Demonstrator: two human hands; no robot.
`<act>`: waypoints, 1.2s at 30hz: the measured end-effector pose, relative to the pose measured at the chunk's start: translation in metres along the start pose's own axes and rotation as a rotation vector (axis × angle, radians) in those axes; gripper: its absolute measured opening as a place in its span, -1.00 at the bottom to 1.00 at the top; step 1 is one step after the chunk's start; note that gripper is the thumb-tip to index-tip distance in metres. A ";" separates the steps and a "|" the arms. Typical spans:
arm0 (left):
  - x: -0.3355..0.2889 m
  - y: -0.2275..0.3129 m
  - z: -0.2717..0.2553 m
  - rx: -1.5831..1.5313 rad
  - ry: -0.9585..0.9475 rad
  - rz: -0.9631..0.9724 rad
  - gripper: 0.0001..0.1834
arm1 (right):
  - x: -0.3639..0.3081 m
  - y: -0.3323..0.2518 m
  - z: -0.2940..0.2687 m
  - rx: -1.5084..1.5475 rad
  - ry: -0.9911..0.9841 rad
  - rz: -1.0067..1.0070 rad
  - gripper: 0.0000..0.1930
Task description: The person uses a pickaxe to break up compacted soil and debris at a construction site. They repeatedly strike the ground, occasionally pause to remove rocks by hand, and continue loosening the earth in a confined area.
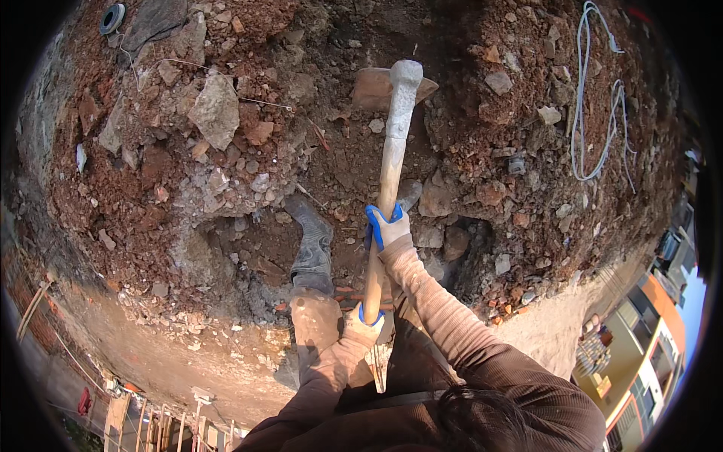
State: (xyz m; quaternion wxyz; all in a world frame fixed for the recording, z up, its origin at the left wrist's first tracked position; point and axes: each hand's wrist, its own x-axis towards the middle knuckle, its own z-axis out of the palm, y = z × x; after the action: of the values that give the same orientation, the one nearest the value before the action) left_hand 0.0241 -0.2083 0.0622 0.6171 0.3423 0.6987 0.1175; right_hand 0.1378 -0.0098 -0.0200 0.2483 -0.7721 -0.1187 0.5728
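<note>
In front of me I hold a long hoe (391,167) with a pale wooden handle, a grey metal socket and a wide rusty blade. My right hand (390,227), in a white and blue work glove, is closed round the middle of the handle. Lower down, close to my body, my left hand (364,325), gloved the same way, grips the handle near its end. The blade (372,89) is at the far end, over the dark soil of the trench; whether it touches the ground I cannot tell.
My grey boot (312,245) stands in the trench, with reddish soil and broken stone banked on both sides. A large pale rock (216,111) lies at left. A looped white cable (581,98) lies at right. Thin wire (192,64) crosses the left bank near a small reel (112,19).
</note>
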 end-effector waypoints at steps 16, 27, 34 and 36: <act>0.080 0.049 -0.079 0.222 0.197 0.031 -0.59 | 0.081 -0.063 0.115 -0.239 0.088 0.130 -0.57; -0.070 0.007 0.024 0.020 0.097 -0.250 -0.65 | -0.010 0.122 -0.003 -0.197 -0.014 0.302 -0.75; 0.105 0.040 -0.073 0.225 0.118 0.180 -0.64 | 0.031 -0.093 0.069 0.265 -0.020 -0.101 -0.74; 0.140 0.055 -0.099 0.236 0.132 0.219 -0.63 | 0.072 -0.105 0.102 0.180 0.103 -0.205 -0.69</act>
State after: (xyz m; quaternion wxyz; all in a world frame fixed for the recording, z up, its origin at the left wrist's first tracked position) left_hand -0.0518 -0.0551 0.0056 0.5088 0.4780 0.7053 0.1234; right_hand 0.0752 0.1380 -0.0468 0.3794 -0.7591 -0.1323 0.5122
